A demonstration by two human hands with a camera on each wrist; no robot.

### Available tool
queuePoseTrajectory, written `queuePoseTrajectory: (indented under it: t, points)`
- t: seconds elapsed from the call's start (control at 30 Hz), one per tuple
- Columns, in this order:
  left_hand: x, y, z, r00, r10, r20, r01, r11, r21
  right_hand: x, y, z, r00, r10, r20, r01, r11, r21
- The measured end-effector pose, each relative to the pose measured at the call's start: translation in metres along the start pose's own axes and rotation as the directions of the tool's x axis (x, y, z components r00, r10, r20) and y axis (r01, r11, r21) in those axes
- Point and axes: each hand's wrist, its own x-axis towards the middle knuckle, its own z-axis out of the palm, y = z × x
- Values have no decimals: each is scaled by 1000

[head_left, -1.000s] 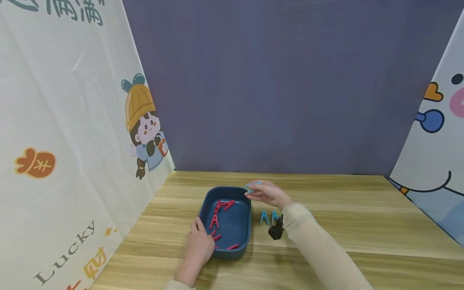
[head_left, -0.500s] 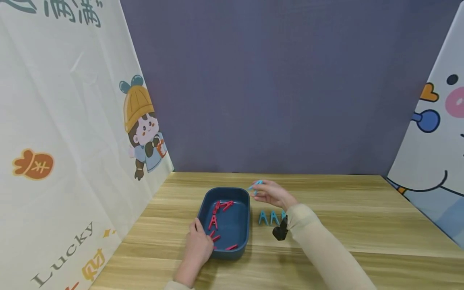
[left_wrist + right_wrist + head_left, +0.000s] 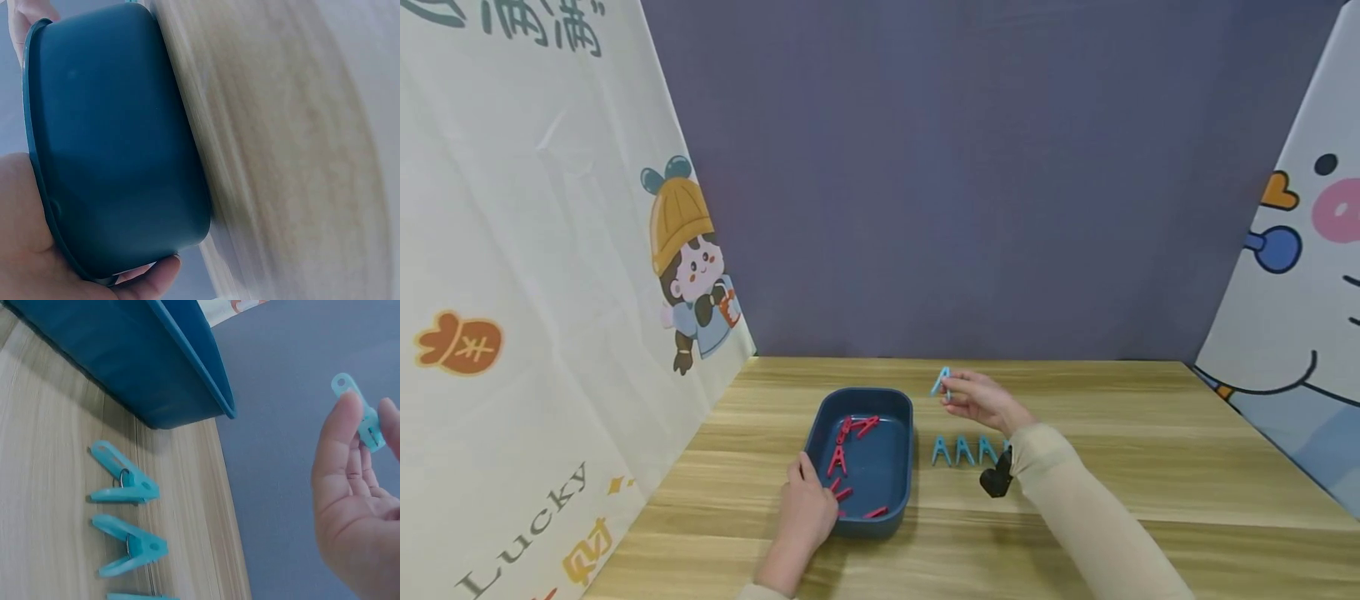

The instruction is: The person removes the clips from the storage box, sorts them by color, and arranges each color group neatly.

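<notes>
while my right hand (image 3: pixel 981 400) hangs above the wooden table (image 3: pixel 1112 450), its fingers (image 3: pixel 340 434) and thumb pinch a light blue clothespin (image 3: pixel 941 382) by one end, so the peg sticks up past my fingertips, clear of the table. it sits just past the far right corner of the dark blue tub (image 3: pixel 898 500), above the table rather than over the tub. below my hand, a short row of other blue pegs (image 3: pixel 964 451) lies on the table just to the right of the tub, side by side; my right wrist view shows two of them whole and the tip of a third, each lying flat with its legs spread. my beige sleeve (image 3: pixel 1075 508) runs back from the hand, and a small black thing at the wrist hides the end of the row. my left hand (image 3: pixel 807 510) grips the near left corner of the tub, thumb over the rim and palm against the outer wall, as the left wrist view shows close up. inside the tub lie several red pegs (image 3: pixel 842 450), scattered on the bottom, some touching each other. printed cartoon cloths hang at both sides, and a plain grey-purple wall stands behind.
</notes>
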Motion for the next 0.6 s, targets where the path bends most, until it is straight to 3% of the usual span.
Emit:
queuePoseTrajectory:
  t: [0.27, 0.6]
  points:
    - [1, 0, 0, 1000, 5, 10, -5, 1000, -6, -7, -1, -12, 1000, -3, -13, 3, 1000, -5]
    - [1, -1, -2, 1000, -4, 29, 5, 1000, -10, -17, 1, -33, 995, -15, -98, 12, 999, -37]
